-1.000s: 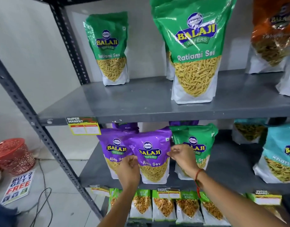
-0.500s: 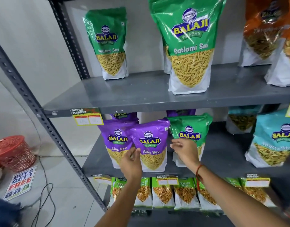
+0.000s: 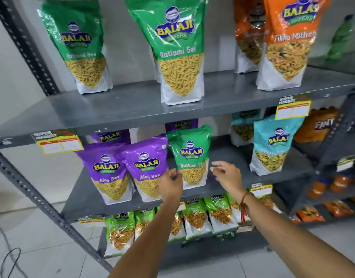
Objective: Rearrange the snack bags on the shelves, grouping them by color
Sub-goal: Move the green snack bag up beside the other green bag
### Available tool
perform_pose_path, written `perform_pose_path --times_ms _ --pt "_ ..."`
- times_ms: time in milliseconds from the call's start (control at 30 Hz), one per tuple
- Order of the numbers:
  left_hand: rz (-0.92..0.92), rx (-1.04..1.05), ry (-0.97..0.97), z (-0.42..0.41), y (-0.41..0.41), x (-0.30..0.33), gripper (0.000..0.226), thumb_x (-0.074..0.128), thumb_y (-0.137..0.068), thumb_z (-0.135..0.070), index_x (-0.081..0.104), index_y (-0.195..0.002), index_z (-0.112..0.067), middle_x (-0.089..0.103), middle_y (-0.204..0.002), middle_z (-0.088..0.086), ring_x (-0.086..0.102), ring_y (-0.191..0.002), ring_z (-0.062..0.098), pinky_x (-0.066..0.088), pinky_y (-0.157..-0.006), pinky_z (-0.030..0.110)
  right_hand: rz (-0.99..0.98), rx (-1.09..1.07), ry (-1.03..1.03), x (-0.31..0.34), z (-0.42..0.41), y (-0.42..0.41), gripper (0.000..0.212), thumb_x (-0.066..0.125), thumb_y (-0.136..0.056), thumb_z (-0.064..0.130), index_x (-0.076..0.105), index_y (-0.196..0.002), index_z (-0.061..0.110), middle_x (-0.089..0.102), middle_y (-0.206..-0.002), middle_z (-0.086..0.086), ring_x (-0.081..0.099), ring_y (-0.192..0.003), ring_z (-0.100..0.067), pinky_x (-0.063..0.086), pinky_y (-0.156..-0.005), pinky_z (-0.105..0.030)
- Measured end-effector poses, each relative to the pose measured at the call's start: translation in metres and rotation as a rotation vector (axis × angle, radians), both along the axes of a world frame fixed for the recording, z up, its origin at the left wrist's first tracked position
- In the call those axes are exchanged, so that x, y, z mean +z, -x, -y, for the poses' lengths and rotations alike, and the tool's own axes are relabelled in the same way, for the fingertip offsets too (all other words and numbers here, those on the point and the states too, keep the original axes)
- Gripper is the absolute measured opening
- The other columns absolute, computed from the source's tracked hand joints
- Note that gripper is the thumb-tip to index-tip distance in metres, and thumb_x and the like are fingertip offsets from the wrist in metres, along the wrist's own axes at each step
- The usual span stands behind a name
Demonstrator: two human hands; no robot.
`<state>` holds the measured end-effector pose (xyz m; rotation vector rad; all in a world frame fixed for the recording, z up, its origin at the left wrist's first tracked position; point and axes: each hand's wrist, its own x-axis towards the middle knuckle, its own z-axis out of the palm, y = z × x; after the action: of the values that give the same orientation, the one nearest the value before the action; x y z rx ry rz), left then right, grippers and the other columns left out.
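Note:
On the middle shelf (image 3: 228, 189) a green Ratlami Sev bag (image 3: 190, 153) stands upright between two purple Aloo Sev bags (image 3: 146, 165) (image 3: 107, 169) and a teal bag (image 3: 272, 143). My left hand (image 3: 170, 184) is at the green bag's lower left edge, fingers loosely curled, holding nothing. My right hand (image 3: 226, 175) hovers open just right of that bag, a small gap between them. The top shelf (image 3: 132, 109) carries two green Ratlami Sev bags (image 3: 80, 45) (image 3: 177, 49) and two orange bags (image 3: 289, 41) (image 3: 247, 35).
More purple bags stand behind the front ones, and a second teal bag (image 3: 243, 127) at the back. Small green bags (image 3: 120, 229) fill the bottom shelf. A neighbouring rack at right holds orange bottles (image 3: 317, 125). Price tags (image 3: 57, 141) hang on the shelf edges.
My left hand has left the purple bag and moved right to the green bag's left edge. My right hand came off the green bag's front to its right side. The view shifted right.

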<state>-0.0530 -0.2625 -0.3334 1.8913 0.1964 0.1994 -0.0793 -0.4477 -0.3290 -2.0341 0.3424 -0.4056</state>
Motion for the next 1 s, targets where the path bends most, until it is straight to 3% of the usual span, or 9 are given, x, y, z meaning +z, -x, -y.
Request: perform_pose_path --times_ms 100,200,267,333,400,500,600,800,1000 --pt "-0.074 -0.006 0.010 0.018 -0.018 -0.010 0.030 0.055 -0.093 -0.030 0.064 -0.106 -0.005 0.073 -0.091 0.011 0.072 -0.077 0.025 0.058 -0.075 0.044 -0.051 0.011 -0.047 -0.011 0.015 -0.030 0.021 0.064 -0.083 0.029 0.068 -0.104 0.026 0.076 -0.093 0.001 0.069 -0.087 -0.018 0.056 -0.083 -0.044" --pt "-0.070 0.117 0.017 0.032 -0.033 -0.019 0.034 0.045 -0.098 -0.036 0.060 -0.116 -0.011 0.067 -0.081 -0.003 0.065 -0.049 0.007 0.053 -0.058 0.029 -0.095 0.045 -0.054 -0.023 0.022 -0.061 0.028 0.063 -0.085 0.028 0.065 -0.112 0.024 0.074 -0.100 0.001 0.066 -0.095 -0.017 0.053 -0.086 -0.037" --pt "-0.026 0.203 0.059 0.040 -0.037 -0.023 0.035 0.046 -0.098 -0.036 0.060 -0.119 -0.012 0.063 -0.078 -0.008 0.062 -0.045 -0.001 0.054 -0.059 0.026 -0.102 0.084 -0.082 -0.031 0.023 -0.077 0.026 0.063 -0.085 0.025 0.066 -0.110 0.022 0.072 -0.099 0.001 0.065 -0.095 -0.016 0.052 -0.078 -0.023" --pt "0.045 0.269 0.099 0.046 -0.040 -0.026 0.030 0.053 -0.096 -0.028 0.065 -0.113 -0.006 0.056 -0.066 -0.015 0.056 -0.045 -0.016 0.045 -0.051 0.004 -0.075 0.113 -0.118 -0.038 0.022 -0.089 0.019 0.063 -0.085 0.020 0.069 -0.103 0.020 0.072 -0.093 0.000 0.067 -0.088 -0.012 0.045 -0.063 -0.006" --pt "0.069 0.316 0.119 0.048 -0.045 -0.027 0.024 0.059 -0.093 -0.022 0.070 -0.105 -0.003 0.052 -0.065 -0.018 0.044 -0.053 -0.033 0.034 -0.050 -0.006 -0.037 0.089 -0.116 -0.043 0.022 -0.097 0.016 0.063 -0.084 0.013 0.072 -0.097 0.015 0.075 -0.090 -0.005 0.067 -0.082 -0.010 0.044 -0.060 -0.002" --pt "0.049 0.358 0.090 0.048 -0.051 -0.027 0.021 0.063 -0.091 -0.022 0.072 -0.102 -0.007 0.063 -0.069 -0.009 0.059 -0.054 -0.012 0.038 -0.054 0.000 0.024 0.035 -0.029 -0.046 0.028 -0.103 0.011 0.064 -0.085 0.014 0.074 -0.088 0.010 0.076 -0.085 -0.007 0.068 -0.076 -0.012 0.047 -0.063 -0.010" --pt "0.020 0.372 0.083 0.052 -0.051 -0.031 0.019 0.063 -0.090 -0.024 0.072 -0.102 -0.012 0.075 -0.092 0.003 0.062 -0.068 0.008 0.047 -0.070 0.023 0.042 0.019 -0.012 -0.048 0.033 -0.099 0.012 0.064 -0.086 0.018 0.074 -0.085 0.011 0.077 -0.083 -0.005 0.070 -0.078 -0.016 0.055 -0.069 -0.029" --pt "-0.013 0.302 0.145 0.066 -0.030 -0.032 0.016 0.067 -0.087 -0.024 0.075 -0.098 -0.015 0.076 -0.089 0.001 0.066 -0.076 0.015 0.055 -0.075 0.033 0.077 -0.061 0.017 -0.047 0.049 -0.063 0.012 0.066 -0.086 0.025 0.072 -0.078 0.019 0.072 -0.073 0.007 0.068 -0.073 -0.008 0.051 -0.065 -0.023" --pt "-0.004 0.174 0.209 0.070 0.026 -0.025 0.013 0.070 -0.085 -0.024 0.077 -0.092 -0.015 0.070 -0.070 -0.007 0.064 -0.066 0.010 0.050 -0.068 0.027 0.108 -0.126 0.021 -0.033 0.058 0.007 0.015 0.064 -0.087 0.020 0.063 -0.072 0.020 0.067 -0.069 0.002 0.063 -0.069 -0.016 0.044 -0.057 -0.028"
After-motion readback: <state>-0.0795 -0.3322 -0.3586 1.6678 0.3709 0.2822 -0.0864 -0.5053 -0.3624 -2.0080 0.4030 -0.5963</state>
